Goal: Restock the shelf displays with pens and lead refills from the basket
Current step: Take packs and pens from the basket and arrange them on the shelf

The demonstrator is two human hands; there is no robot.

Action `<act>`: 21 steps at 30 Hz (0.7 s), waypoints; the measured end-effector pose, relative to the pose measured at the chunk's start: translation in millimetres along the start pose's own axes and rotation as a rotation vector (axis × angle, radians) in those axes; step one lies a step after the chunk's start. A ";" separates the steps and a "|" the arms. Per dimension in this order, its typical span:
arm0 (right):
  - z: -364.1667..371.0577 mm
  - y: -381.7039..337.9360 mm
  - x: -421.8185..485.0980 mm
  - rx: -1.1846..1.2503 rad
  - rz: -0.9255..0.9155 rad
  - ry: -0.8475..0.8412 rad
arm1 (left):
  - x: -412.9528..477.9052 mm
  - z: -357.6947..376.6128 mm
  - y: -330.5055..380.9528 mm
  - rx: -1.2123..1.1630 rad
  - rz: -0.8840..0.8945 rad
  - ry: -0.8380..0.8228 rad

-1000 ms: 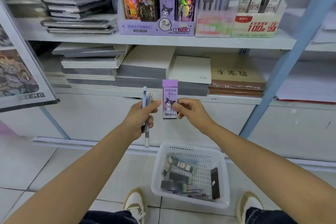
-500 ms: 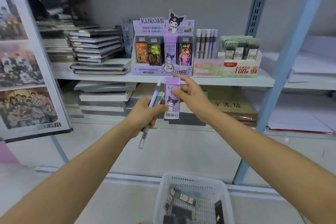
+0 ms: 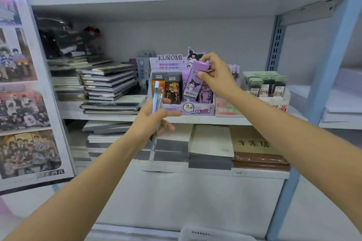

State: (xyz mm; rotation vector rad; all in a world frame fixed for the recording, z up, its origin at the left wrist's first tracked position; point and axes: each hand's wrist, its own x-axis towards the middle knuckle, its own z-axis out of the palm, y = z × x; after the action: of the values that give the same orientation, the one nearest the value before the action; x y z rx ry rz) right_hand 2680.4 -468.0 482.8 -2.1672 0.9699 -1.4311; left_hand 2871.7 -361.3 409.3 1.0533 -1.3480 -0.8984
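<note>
While the right hand (image 3: 216,77) pinches a purple refill (image 3: 193,84) near its cap end, thumb on the front face and fingers curled over the top, the case hangs tilted with its barcode end low and to the left. It sits right in front of the purple slot of the Kuromi box (image 3: 203,111), between the dark packs on the left and the violet pack on the right. Whether its lower end touches the packs behind it cannot be told from this angle.

The left hand (image 3: 148,123) is closed round two pens (image 3: 156,94), a pale blue one and a second, seemingly clear one beside it. They stand nearly upright. Their tops rise in front of the box's left packs, and their tips reach down past the edge of the shelf (image 3: 117,117). The thumb lies along the box's front lip and may be touching it. One finger sticks out loosely below.

The box stands on the middle shelf. To its left lie stacked notebooks (image 3: 109,82). To its right stands a pink carton (image 3: 227,108) with upright pens, then a tray (image 3: 264,84) of green-capped refills. At the bottom edge, between the forearms, the white rim of the basket (image 3: 205,234) shows, blurred, with its contents out of view.
</note>
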 end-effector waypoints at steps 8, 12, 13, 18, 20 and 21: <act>12.2 15.0 8.3 -0.252 -0.072 -0.166 | 7.4 -5.1 -13.2 0.051 -0.074 0.033; 17.2 15.3 14.2 -0.298 -0.078 -0.157 | 7.0 -4.0 -19.0 0.025 -0.105 0.039; 19.7 15.0 15.1 -0.312 -0.095 -0.140 | 7.1 -3.8 -19.6 0.022 -0.108 0.038; 28.6 16.5 14.8 -0.354 -0.162 -0.072 | 6.6 -3.0 -20.0 0.024 -0.104 0.020; 30.2 18.6 14.1 -0.397 -0.182 -0.051 | 5.5 -3.3 -19.7 0.045 -0.102 0.006; 30.8 19.4 13.8 -0.427 -0.193 -0.038 | 4.9 -3.6 -19.6 0.051 -0.099 -0.002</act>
State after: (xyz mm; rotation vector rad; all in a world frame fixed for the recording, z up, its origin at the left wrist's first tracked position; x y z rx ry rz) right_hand 2705.1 -493.5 466.7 -2.6469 1.1657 -1.3546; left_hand 2877.1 -371.7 392.4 1.1675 -1.3353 -0.9424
